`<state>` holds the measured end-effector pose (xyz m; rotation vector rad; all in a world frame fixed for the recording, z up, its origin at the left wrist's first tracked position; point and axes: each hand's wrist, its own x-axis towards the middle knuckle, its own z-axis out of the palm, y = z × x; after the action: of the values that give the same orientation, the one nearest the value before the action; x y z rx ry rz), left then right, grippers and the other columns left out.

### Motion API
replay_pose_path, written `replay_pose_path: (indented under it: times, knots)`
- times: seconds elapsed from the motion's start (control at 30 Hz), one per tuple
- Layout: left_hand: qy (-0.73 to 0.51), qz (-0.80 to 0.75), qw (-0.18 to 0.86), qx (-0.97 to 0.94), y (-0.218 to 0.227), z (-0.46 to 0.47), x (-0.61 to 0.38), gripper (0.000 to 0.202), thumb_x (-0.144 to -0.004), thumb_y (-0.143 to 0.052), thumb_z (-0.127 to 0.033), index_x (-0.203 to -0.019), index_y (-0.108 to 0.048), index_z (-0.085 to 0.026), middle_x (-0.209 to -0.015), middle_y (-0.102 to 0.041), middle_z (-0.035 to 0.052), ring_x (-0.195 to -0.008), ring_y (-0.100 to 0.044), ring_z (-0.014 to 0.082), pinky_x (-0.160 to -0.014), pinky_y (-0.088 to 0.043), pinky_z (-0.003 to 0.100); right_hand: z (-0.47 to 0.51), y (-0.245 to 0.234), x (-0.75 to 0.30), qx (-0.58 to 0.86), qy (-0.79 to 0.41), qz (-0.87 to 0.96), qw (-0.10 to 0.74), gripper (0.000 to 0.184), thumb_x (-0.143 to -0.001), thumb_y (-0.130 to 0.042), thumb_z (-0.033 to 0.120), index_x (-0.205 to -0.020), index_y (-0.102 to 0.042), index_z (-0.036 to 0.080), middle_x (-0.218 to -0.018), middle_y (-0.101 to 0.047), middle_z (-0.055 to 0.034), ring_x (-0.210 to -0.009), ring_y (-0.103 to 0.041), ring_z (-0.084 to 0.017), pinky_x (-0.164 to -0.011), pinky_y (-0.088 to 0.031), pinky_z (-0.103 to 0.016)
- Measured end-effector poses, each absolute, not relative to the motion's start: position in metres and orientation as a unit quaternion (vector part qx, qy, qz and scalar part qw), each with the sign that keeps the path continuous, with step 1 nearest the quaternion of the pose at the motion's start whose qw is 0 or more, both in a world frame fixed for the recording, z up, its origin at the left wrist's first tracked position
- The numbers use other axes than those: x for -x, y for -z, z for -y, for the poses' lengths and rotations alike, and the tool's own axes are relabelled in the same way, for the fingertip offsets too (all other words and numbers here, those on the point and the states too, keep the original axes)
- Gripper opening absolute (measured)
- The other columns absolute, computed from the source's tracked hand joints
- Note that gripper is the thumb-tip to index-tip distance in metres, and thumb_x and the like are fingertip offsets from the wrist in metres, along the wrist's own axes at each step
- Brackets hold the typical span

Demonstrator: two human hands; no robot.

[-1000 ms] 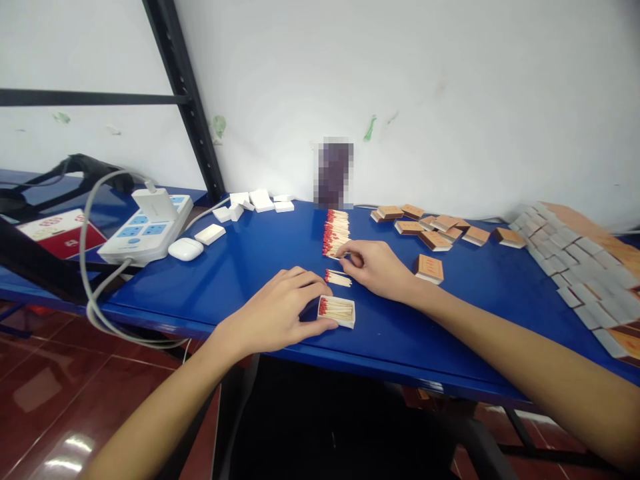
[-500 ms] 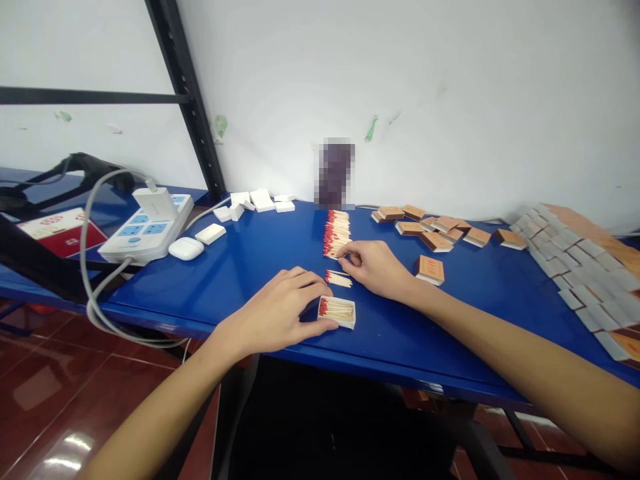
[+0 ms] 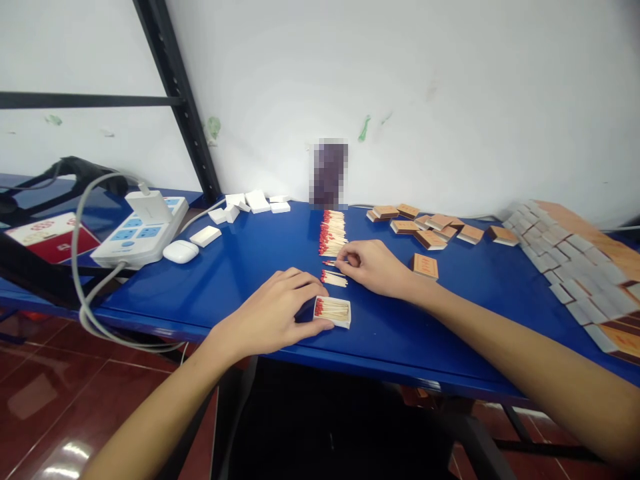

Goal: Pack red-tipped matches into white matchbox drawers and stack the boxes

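My left hand [image 3: 280, 310] rests on the table with its thumb and index finger around the left end of a white matchbox tray [image 3: 345, 323], steadying it. Red-tipped matches [image 3: 333, 308] lie in the tray, heads to the left. Just beyond it, my right hand [image 3: 373, 267] is closed in a pinch on a match [image 3: 329, 263], whose red head sticks out to the left. Below those fingertips lies a small group of matches [image 3: 334, 279]. Farther back stretches a long row of matches [image 3: 333, 233], all with heads to the left.
Closed orange matchboxes [image 3: 445, 227] lie scattered at the back right, and one matchbox [image 3: 425, 265] sits near my right wrist. Many stacked boxes [image 3: 575, 267] fill the right end. White trays [image 3: 257, 201], an earbud case [image 3: 181, 251] and a power strip [image 3: 145, 230] stand left.
My right hand has drawn slightly toward me from the long row, with a match now showing in its pinch. My left hand stays at the tray. The view has shifted slightly.
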<state>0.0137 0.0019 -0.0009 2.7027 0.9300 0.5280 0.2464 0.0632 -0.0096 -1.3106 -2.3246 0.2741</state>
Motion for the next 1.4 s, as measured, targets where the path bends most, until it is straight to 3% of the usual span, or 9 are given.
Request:
replay_pose_path:
  times: [0.23, 0.4, 0.67, 0.87, 1.1, 1.23, 1.4]
  knots:
    - [-0.182, -0.318, 0.118, -0.923, 0.001, -0.002, -0.014, 0.030, -0.092, -0.063, -0.045, -0.112, -0.065, -0.022, -0.118, -0.066, 0.0054, -0.111, -0.057, 0.0246, -0.098, -0.043, 0.040, -0.060, 0.005, -0.248, 0.473, -0.091, 0.850, 0.214, 0.017, -0.083, -0.058, 0.024, -0.067, -0.059, 0.018, -0.058, -0.052, 0.0019, -0.055, -0.043, -0.011, -0.057, -0.029, -0.026]
    - [-0.176, -0.322, 0.118, -0.923, 0.001, -0.002, -0.014, 0.031, -0.092, -0.063, -0.045, -0.112, -0.065, -0.022, -0.118, -0.066, 0.0048, -0.111, -0.056, 0.0247, -0.098, -0.042, 0.040, -0.056, -0.002, -0.251, 0.476, -0.112, 0.847, 0.208, 0.011, -0.084, -0.055, 0.019, -0.078, -0.065, 0.018, -0.058, -0.050, 0.0034, -0.055, -0.043, -0.011, -0.057, -0.030, -0.025]
    - [-0.177, -0.318, 0.119, -0.924, 0.001, -0.002, -0.013, 0.030, -0.093, -0.062, -0.045, -0.112, -0.064, -0.022, -0.117, -0.065, 0.0044, -0.111, -0.056, 0.0242, -0.097, -0.041, 0.039, -0.063, 0.008, -0.250, 0.464, -0.143, 0.844, 0.228, 0.014, -0.086, -0.055, 0.022, -0.087, -0.068, 0.018, -0.057, -0.051, 0.0045, -0.054, -0.043, -0.011, -0.057, -0.030, -0.025]
    - [-0.176, -0.321, 0.118, -0.923, 0.001, -0.002, -0.014, 0.030, -0.093, -0.062, -0.045, -0.112, -0.064, -0.022, -0.118, -0.065, 0.0045, -0.110, -0.055, 0.0244, -0.096, -0.042, 0.039, -0.061, 0.006, -0.249, 0.450, -0.123, 0.859, 0.210, 0.018, -0.088, -0.053, 0.023, -0.074, -0.062, 0.017, -0.059, -0.050, 0.0032, -0.056, -0.042, -0.011, -0.058, -0.029, -0.025]
    - [-0.174, -0.319, 0.117, -0.924, 0.000, -0.002, -0.014, 0.029, -0.092, -0.064, -0.043, -0.112, -0.064, -0.021, -0.118, -0.066, 0.0042, -0.112, -0.056, 0.0239, -0.097, -0.042, 0.039, -0.055, -0.004, -0.250, 0.427, -0.163, 0.871, 0.178, 0.016, -0.088, -0.054, 0.025, -0.077, -0.062, 0.017, -0.060, -0.045, 0.0044, -0.057, -0.041, -0.010, -0.059, -0.030, -0.024]
    - [-0.181, -0.317, 0.118, -0.923, 0.002, -0.003, -0.014, 0.030, -0.092, -0.064, -0.043, -0.112, -0.064, -0.021, -0.118, -0.066, 0.0046, -0.112, -0.055, 0.0239, -0.098, -0.042, 0.039, -0.049, -0.012, -0.250, 0.443, -0.148, 0.868, 0.169, 0.019, -0.089, -0.052, 0.026, -0.076, -0.063, 0.017, -0.063, -0.052, 0.0026, -0.059, -0.044, -0.011, -0.060, -0.031, -0.025]
    - [-0.181, -0.321, 0.122, -0.922, 0.002, -0.003, -0.014, 0.030, -0.092, -0.063, -0.044, -0.112, -0.065, -0.021, -0.118, -0.065, 0.0053, -0.112, -0.055, 0.0243, -0.098, -0.043, 0.039, -0.038, -0.019, -0.247, 0.511, -0.137, 0.837, 0.141, 0.025, -0.088, -0.056, 0.040, -0.087, -0.069, 0.019, -0.055, -0.052, 0.0034, -0.053, -0.046, -0.012, -0.058, -0.030, -0.026]
